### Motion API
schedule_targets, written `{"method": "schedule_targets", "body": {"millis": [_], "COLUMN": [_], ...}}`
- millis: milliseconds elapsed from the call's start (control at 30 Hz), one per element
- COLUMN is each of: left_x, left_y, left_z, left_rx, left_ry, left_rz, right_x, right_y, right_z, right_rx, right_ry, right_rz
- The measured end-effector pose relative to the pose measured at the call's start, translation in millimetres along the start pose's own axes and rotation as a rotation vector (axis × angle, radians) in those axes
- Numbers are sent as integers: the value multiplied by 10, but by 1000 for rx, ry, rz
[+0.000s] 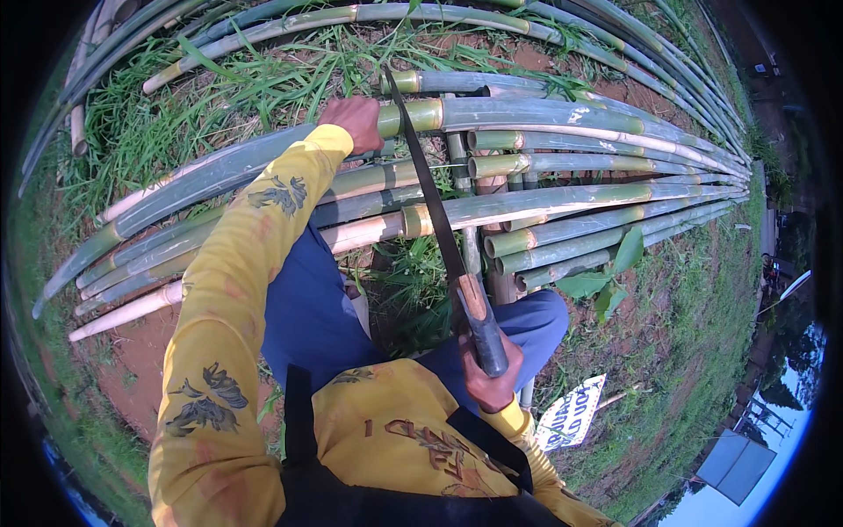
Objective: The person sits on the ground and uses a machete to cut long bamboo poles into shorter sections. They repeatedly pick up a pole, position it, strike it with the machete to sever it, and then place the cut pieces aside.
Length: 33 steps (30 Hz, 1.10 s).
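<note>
My left hand (353,123) is closed round a thick green bamboo pole (421,116), just left of a pale ring at its joint. Across that pole, right beside my knuckles, lies the long dark blade of a hand saw (428,189); its teeth are too fine to make out. The blade tapers toward the far end and also passes over the poles nearer to me. Its wood and black handle (485,334) is gripped in my right hand (492,378), low in front of my right knee. Whether the blade has bitten into the bamboo is hidden.
Several cut bamboo poles (571,206) lie side by side over crosswise supports (470,246). More long poles (369,13) curve along the far side. Leafy green shoots (601,285) stand by the pile's right. A white sign (571,413) lies on the grass near my right arm.
</note>
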<state>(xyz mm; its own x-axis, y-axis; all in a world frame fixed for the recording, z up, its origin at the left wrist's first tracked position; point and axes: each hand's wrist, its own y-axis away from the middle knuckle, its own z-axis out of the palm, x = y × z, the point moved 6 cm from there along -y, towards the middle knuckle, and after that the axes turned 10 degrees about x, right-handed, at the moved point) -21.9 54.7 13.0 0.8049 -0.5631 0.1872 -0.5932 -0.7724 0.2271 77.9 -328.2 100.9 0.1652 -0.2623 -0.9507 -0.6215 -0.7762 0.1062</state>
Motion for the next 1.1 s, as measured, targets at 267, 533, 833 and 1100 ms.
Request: {"method": "schedule_targets", "body": {"millis": [267, 533, 833, 1100], "left_x": [-42, 172, -50, -54], "left_y": [-58, -16, -30, -6], "left_z": [-7, -99, 69, -3], "left_rx": [28, 35, -32, -2], "left_ry": [11, 4, -9, 4], "left_rz": [-6, 54, -23, -21], "right_x": [119, 105, -135, 168], "right_y": [-506, -1207, -86, -283], "right_z": [399, 798, 48, 232], "right_rx": [-75, -6, -43, -42], "right_ry": [-36, 11, 71, 2], "right_rz": [0, -72, 20, 67]}}
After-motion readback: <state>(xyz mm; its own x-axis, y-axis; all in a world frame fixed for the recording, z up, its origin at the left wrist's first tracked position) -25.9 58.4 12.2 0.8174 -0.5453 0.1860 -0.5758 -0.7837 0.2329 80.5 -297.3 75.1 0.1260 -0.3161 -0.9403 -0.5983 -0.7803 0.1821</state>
